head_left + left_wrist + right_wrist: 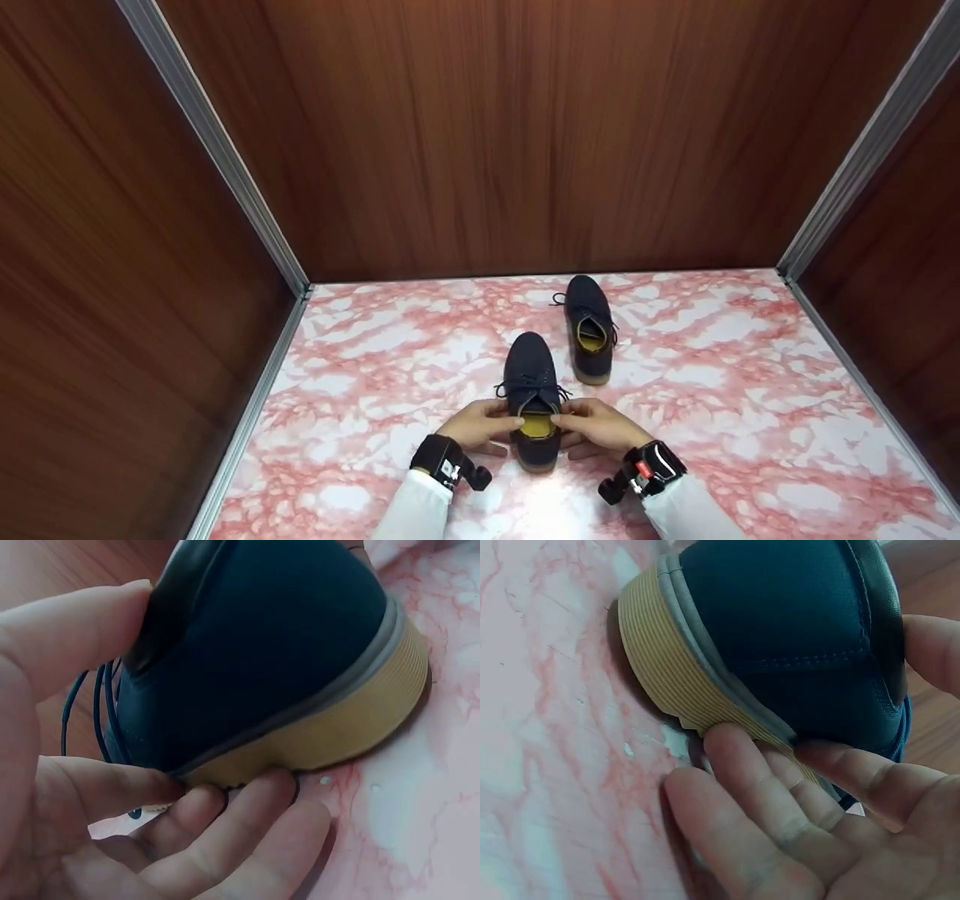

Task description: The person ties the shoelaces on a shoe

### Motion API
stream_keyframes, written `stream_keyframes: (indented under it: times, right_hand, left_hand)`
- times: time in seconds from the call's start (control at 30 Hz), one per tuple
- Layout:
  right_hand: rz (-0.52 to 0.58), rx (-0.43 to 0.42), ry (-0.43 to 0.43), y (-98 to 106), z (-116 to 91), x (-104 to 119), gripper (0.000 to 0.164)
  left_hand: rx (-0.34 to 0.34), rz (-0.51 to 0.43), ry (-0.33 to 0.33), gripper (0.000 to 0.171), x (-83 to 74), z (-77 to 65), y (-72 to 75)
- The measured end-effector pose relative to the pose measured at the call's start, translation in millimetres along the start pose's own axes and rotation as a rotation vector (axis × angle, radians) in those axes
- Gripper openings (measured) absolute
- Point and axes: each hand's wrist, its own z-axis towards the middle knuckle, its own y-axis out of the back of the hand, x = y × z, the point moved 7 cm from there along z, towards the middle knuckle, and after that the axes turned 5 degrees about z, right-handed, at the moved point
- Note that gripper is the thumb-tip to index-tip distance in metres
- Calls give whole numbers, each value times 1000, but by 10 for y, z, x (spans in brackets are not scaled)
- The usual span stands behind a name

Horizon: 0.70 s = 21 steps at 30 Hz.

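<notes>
A dark blue lace-up shoe (529, 360) with a yellow insole and tan ridged sole points its toe toward the back wall. On its left side my left hand (481, 425) grips it, thumb at the collar and fingers along the sole's edge. My right hand (600, 426) holds the opposite side the same way. Both wrist views show fingertips at the tan sole (352, 731), some curling at its lower edge, with the heel close over the surface. The matching shoe (587, 304) stands farther back to the right, toe also toward the wall, touched by neither hand.
A red-and-white marbled surface (375, 375) lies under both shoes. Brown wood-grain panels (480, 135) rise at the back and both sides, joined by grey metal corner strips (225, 150). The far shoe's toe is close to the back panel.
</notes>
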Motion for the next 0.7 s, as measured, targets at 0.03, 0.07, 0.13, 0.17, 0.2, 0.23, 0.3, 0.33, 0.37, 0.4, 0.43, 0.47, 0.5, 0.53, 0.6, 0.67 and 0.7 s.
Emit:
stream_keyframes:
  times: [0.03, 0.07, 0.13, 0.17, 0.2, 0.23, 0.3, 0.33, 0.37, 0.4, 0.43, 0.47, 0.5, 0.53, 0.6, 0.67, 0.7]
  right_hand:
    - [4, 6, 5, -10, 4, 5, 46]
    - [6, 4, 10, -17, 13, 10, 44]
    - [1, -7, 24, -23, 35, 26, 42]
    - [0, -14, 28, -24, 46, 35, 41]
    - [-6, -22, 34, -25, 56, 51, 41]
    - [-18, -28, 45, -24, 65, 74, 42]
    - [-42, -44, 73, -19, 89, 129, 45]
    - [-52, -55, 87, -15, 104, 158, 47]
    - [-61, -64, 104, -12, 122, 189, 50]
    - [-79, -73, 128, -10, 142, 227, 53]
    - [-92, -78, 154, -12, 169, 260, 55]
    - [-97, -83, 175, -16, 193, 288, 56]
    - [-121, -99, 200, -17, 219, 319, 56]
    - [-150, -119, 226, -17, 247, 346, 57]
    - [-211, -177, 272, -11, 302, 399, 56]
    - [-261, -250, 300, -1, 350, 440, 55]
    - [-292, -290, 312, 6, 373, 461, 55]
  left_hand:
    - [4, 0, -7, 67, -16, -3, -1]
    - [3, -1, -10, 67, -31, -7, 3]
    - [4, -10, -14, 67, -60, -8, 11]
    - [3, -10, -15, 66, -72, -5, 17]
    - [3, -13, -20, 65, -87, -3, 24]
    - [0, -4, -29, 64, -104, 2, 32]
    - [-19, 34, -56, 62, -146, 16, 59]
    - [-31, 45, -68, 62, -165, 28, 75]
    - [-43, 57, -84, 61, -189, 38, 90]
    - [-56, 60, -98, 61, -214, 51, 104]
    - [-72, 65, -110, 60, -235, 66, 120]
    - [-87, 63, -120, 59, -255, 84, 133]
    - [-102, 51, -129, 58, -273, 103, 145]
    - [-118, 39, -138, 58, -290, 124, 157]
    - [-159, 36, -168, 58, -330, 166, 179]
    - [-193, 8, -185, 58, -350, 215, 200]
    - [-212, 3, -194, 59, -364, 237, 213]
